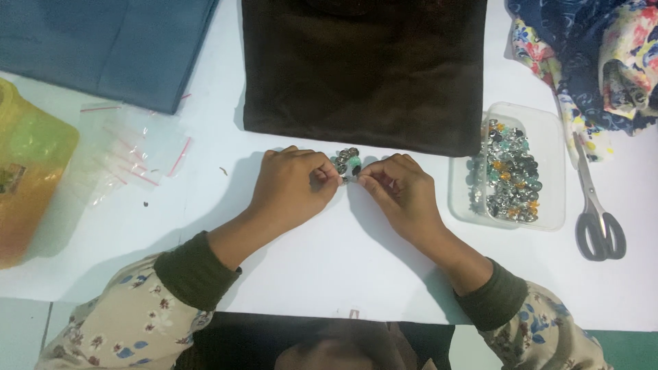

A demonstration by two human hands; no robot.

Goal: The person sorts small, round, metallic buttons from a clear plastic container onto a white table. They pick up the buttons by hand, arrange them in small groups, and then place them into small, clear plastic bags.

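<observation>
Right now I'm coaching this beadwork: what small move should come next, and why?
Probably draw the fingertips slightly apart and check the piece. Both the left hand and right hand pinch at the small bead cluster on the white table, and the fingers hide the join. The bead tray sits close by the right hand.

White tabletop (356, 274): smooth, matte, fills most of the frame; front edge runs across the lower part. Light: soft, from above, with faint shadows falling toward the lower left. Floor: pale tile strip (24, 329) at lower left, green patch (627, 349) at lower right. Walls and windows out of view.
</observation>
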